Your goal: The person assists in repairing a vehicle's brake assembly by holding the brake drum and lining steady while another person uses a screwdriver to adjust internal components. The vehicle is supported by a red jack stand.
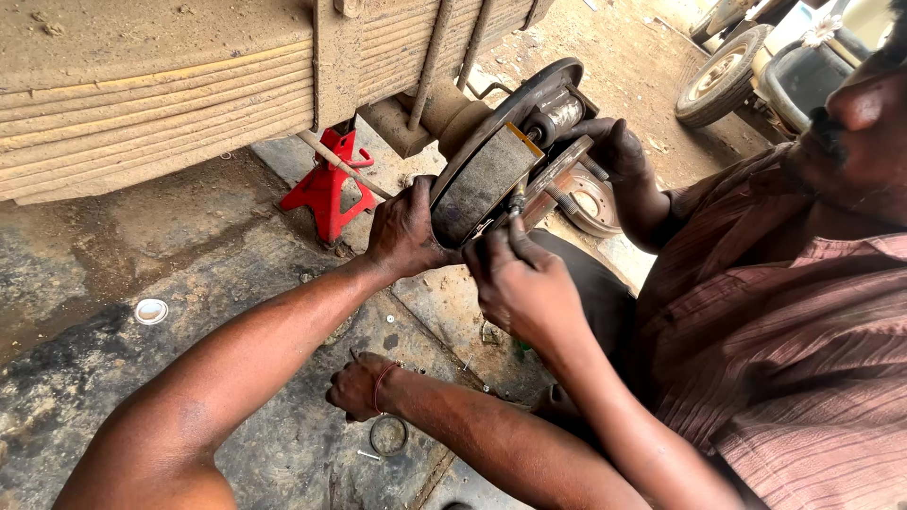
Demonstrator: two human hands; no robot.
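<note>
Both hands on the brake shoe!
Left hand (404, 229) grips the brake shoe (482, 181) at its left edge; right hand (522, 283) pinches a small tool (517, 201) just right, fingers closed.

The brake shoe (484, 179) shows a dull grey lining with a tan edge and dark rusty metal beside it; the left hand (404, 231) and the right hand (524, 283) are smeared black with grease; the jack stand (328, 189) is bright red; the leaf springs (142, 104) are dusty beige in layered stripes; the co-worker's shirt (784, 349) is brownish maroon with fine pale stripes, and a thin red thread circles the co-worker's wrist (380, 387); the floor (85, 283) is mottled grey with black oil stains; 1 small round cap (150, 311) gleams white.
</note>
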